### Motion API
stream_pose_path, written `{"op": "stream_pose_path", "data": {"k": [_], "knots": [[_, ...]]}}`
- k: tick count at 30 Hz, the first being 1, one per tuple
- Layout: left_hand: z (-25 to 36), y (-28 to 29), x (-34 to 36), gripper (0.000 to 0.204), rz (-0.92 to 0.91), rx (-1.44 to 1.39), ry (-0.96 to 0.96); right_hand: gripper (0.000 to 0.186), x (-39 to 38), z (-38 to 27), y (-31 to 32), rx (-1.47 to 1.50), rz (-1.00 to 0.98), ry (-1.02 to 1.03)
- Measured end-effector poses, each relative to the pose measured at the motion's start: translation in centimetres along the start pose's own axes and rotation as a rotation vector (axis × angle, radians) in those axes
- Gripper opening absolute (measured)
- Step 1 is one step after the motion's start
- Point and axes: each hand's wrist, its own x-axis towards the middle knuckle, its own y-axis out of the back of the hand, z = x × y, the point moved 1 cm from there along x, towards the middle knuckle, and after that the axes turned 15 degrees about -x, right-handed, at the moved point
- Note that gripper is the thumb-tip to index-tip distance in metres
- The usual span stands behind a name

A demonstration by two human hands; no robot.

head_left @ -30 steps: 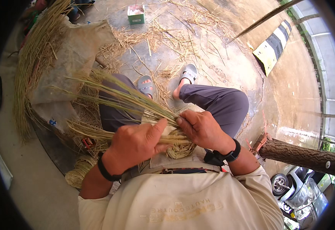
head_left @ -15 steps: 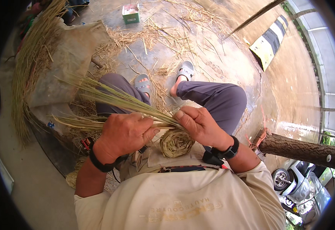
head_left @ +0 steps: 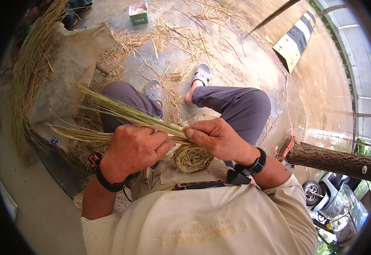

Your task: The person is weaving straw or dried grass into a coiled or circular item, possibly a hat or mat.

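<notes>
A coil of braided straw (head_left: 193,159) rests at my lap, its rounds showing as a flat spiral. From its far side loose straw strands (head_left: 124,111) fan out to the left in two bundles, the upper one greener and the lower one paler. My left hand (head_left: 136,146) is closed round the lower bundle, thumb pointing right, just left of the coil. Above the coil, my right hand (head_left: 213,138) pinches the strands where the upper bundle narrows, thumb against fingers. Its fingertips almost meet those of my left hand.
A long heap of straw (head_left: 32,76) lies on a pale sheet (head_left: 66,80) at the left. Straw scraps litter the floor around a small green box (head_left: 138,13). To the right are a bark-covered log (head_left: 332,163), a striped board (head_left: 295,41) and a parked vehicle (head_left: 334,199).
My right hand has shifted slightly left along the strands, its fingers now flatter over them. The upper bundle has drawn tighter together. The whole view has moved a little.
</notes>
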Motion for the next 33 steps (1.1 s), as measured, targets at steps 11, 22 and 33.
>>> {"op": "stream_pose_path", "data": {"k": [11,22,33], "knots": [[0.0,-3.2,0.6,0.019,0.154,-0.129,-0.091,0.021,-0.9,-1.7,0.0,-0.196,0.075,0.078],[1.4,-2.6,-2.0,0.030,0.257,0.097,-0.043,0.019,-1.1,0.0,-0.3,-0.117,0.110,-0.009],[3.4,0.5,1.3,0.050,0.036,0.061,-0.181,0.011,-1.7,-0.1,-0.8,-0.039,0.095,0.047]]}}
